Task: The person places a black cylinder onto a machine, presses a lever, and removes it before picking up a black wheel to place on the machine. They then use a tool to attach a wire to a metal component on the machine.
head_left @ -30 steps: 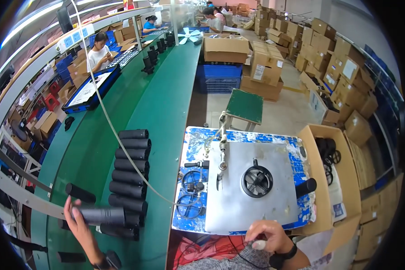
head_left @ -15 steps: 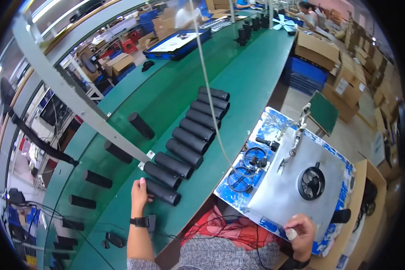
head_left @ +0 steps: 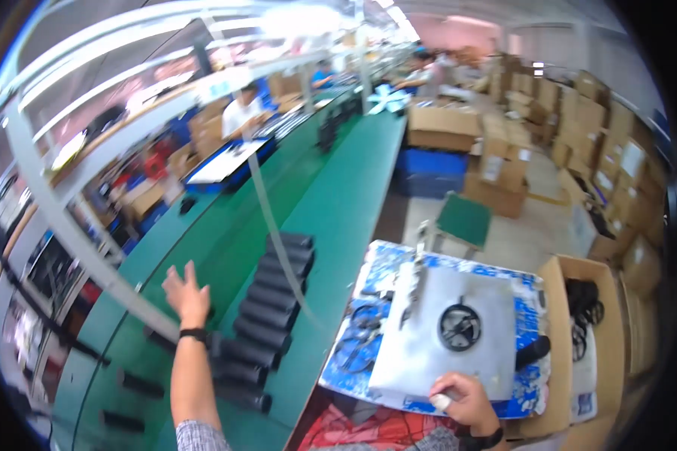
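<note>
My left hand [head_left: 186,295] reaches over the green belt with its fingers spread, holding nothing. Close by its wrist lies a slanting row of black cylinders [head_left: 266,302] on the green worktop. More black cylinders [head_left: 141,384] rest apart on the belt. At the near edge of a flat metal plate [head_left: 406,353], my right hand [head_left: 466,402] is closed, fingers curled. A small white thing [head_left: 441,402] shows at its thumb; whether it is held or worn is unclear. A black ring with spokes [head_left: 459,327] sits on the plate.
The plate lies on a blue-and-white worn board [head_left: 530,391], with a toggle clamp [head_left: 415,282] and black rings [head_left: 357,349] on the left. A black cylinder [head_left: 532,352] lies on the right, beside an open carton [head_left: 553,301]. A metal post [head_left: 83,225] crosses at left.
My left hand has left the nearest cylinder of the row and moved forward over the belt, fingers opening. The view has swung upward and to the right. My right hand stays closed.
</note>
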A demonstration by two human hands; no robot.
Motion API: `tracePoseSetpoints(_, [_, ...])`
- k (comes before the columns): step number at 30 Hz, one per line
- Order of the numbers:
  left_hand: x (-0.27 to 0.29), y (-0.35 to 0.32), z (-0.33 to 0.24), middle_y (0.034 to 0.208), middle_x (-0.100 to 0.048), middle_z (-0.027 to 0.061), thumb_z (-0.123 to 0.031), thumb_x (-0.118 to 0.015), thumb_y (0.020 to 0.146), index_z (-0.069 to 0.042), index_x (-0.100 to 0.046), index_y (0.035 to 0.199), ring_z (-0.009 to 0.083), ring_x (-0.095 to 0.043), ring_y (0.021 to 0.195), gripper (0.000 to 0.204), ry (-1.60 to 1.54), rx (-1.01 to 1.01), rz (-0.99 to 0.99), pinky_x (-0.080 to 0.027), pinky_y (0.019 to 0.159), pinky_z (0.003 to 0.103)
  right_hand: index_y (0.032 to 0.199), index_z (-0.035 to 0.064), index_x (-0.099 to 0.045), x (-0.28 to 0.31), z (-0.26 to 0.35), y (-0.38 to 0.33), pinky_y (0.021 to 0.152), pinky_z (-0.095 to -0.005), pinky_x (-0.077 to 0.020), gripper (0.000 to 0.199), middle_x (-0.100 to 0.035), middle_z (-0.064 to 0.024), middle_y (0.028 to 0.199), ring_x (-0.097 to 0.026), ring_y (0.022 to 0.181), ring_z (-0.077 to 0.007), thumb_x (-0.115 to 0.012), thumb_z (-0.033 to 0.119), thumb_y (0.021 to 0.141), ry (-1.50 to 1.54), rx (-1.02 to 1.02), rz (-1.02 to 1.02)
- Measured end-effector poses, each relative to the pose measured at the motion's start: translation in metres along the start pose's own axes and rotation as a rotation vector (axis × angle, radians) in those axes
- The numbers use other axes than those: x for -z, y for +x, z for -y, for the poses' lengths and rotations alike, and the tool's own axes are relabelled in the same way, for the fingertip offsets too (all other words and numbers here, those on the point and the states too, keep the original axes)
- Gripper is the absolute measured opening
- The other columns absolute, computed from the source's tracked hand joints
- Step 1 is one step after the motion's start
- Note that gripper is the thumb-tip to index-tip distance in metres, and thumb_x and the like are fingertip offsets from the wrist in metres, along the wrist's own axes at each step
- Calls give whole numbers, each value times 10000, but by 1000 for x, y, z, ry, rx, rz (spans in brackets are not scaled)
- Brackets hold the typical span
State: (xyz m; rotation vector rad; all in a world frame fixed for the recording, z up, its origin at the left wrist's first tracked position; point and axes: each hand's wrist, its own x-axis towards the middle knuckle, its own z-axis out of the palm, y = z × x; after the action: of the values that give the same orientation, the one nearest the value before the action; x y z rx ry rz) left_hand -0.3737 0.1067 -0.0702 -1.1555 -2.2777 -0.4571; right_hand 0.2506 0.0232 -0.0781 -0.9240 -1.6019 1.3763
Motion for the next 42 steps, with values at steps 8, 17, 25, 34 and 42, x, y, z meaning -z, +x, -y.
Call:
tracePoseSetpoints(8, [-65, -3, 41, 1457, -464, 255, 14, -653, 949, -68, -573, 1428, 459, -511, 1334, 493, -297, -43, 70, -471, 1087, 480, 1045, 43, -727, 2, 6, 2, 799, -289, -539, 109, -720, -35, 990, -671, 909, -133, -770, 80, 952, -25, 4, 42])
tracePoseSetpoints(17, [127, -179, 73, 1440, -572, 209, -179, -540, 1089, -1, -559, 1439, 347, -599, 1271, 393, -812, 113, -109, -505, 1067, 458, 1061, 44, -731, 5, 17, 2, 897, -325, -550, 132, -741, -61, 1042, -710, 990, -183, -776, 112, 958, -133, 40, 138])
tracePoseSetpoints(25, [106, -305, 119, 1313, -666, 314, -349, -530, 1103, 45, -628, 1369, 471, -627, 1193, 485, -484, 466, 378, -484, 1050, 496, 1066, 55, -734, 7, 17, 7, 866, -331, -567, 131, -748, -60, 1034, -729, 959, -206, -766, 129, 962, -190, 109, 195])
tracePoseSetpoints(34, [112, -284, 81, 1271, -661, 377, -478, -591, 1052, 64, -596, 1404, 542, -633, 1182, 646, -363, 530, 366, -505, 1025, 550, 1107, 50, -725, 7, 8, -10, 837, -329, -592, 170, -737, -54, 1071, -713, 975, -190, -740, 159, 977, -192, 188, 164])
tracePoseSetpoints(42, [123, -310, 60, 1442, -583, 339, -450, -738, 969, 25, -390, 1593, 485, -626, 1262, 858, -492, 506, 285, -533, 1043, 523, 1083, 50, -727, 2, 18, -15, 791, -322, -581, 154, -738, -70, 1018, -713, 934, -189, -740, 148, 966, -296, 150, 171])
